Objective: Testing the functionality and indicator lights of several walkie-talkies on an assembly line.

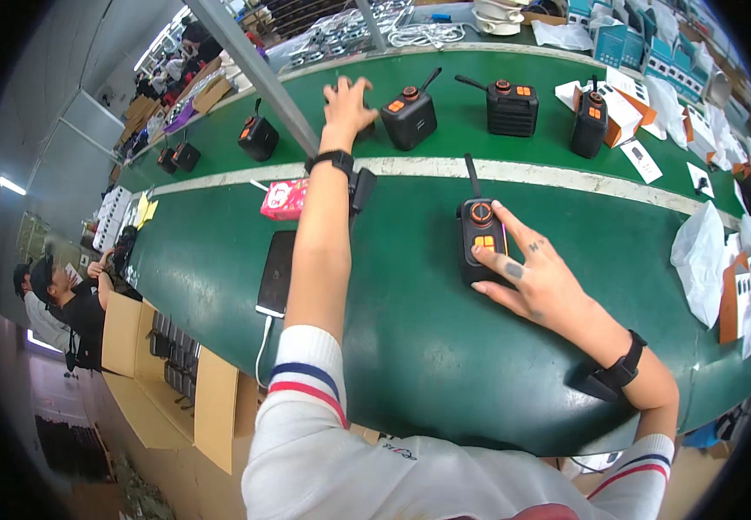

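Note:
My right hand (536, 273) grips a black portable speaker (471, 251) with an orange-ringed knob, orange buttons and a strap reaching up from its top. One finger lies beside the knob, another on the orange buttons, and the thumb is at the lower edge. Stretched far over the green belt, my left hand (347, 108) has its fingers spread and holds nothing that I can see. Part of something dark shows beside its wrist, mostly hidden. Just right of that hand stands another black speaker (410, 120) with a strap.
More speakers stand along the belt, including a ribbed one (512, 111). A phone (277, 273) with a white cable and a pink box (284, 199) lie by my left arm. A metal post (258, 74) rises nearby. An open carton (154, 364) stands left, near people.

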`<state>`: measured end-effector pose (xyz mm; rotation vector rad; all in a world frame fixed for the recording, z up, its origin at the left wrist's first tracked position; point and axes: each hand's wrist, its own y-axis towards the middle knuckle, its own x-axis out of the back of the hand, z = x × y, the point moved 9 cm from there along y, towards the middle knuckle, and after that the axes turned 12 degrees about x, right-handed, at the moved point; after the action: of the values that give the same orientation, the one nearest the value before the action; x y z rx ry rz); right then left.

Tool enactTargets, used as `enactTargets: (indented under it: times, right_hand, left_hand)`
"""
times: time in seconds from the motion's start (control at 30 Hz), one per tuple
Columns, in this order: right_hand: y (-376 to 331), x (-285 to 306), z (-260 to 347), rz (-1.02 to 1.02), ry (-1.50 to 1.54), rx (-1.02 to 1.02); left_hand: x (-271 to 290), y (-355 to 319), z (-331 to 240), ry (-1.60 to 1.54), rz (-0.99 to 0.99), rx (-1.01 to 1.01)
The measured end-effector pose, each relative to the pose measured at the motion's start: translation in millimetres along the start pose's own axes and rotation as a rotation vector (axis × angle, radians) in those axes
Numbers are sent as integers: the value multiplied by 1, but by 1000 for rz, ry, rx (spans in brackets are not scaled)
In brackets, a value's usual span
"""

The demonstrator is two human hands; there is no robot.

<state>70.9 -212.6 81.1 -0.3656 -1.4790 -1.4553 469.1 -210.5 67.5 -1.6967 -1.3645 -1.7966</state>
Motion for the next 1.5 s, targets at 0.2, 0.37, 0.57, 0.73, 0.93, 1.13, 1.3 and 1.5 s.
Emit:
enactTargets:
  times: [0.2,0.37,0.57,0.73,0.93,1.13,1.3,1.5]
  right_hand:
    - [4,-19,-11,-41,234,-81]
    - [-3,-28,-24,-131,273,-29]
    - [4,-26,-26,-205,176,-29]
    - [38,7,-71,-358,-76,1]
    - [102,-35,-158,-264,-174,-12]
    - [120,-76,-202,-189,-171,-154]
    - [107,-20,-203,-166,-378,-204]
    - [54,13,-263,158,-635,-551]
  left_hand:
    - [27,-12,-19,17,-177,-96]
    - [-2,-44,-94,-439,236,-414]
    - [38,-83,-95,-213,-53,-290]
    - [108,-135,-72,-364,-177,-202]
    - [122,-209,-41,-460,-35,-176]
    - [129,-262,-44,-417,-47,-199]
    - [134,-277,-42,-428,152,-182]
    - [138,-286,-49,-559,359,-241]
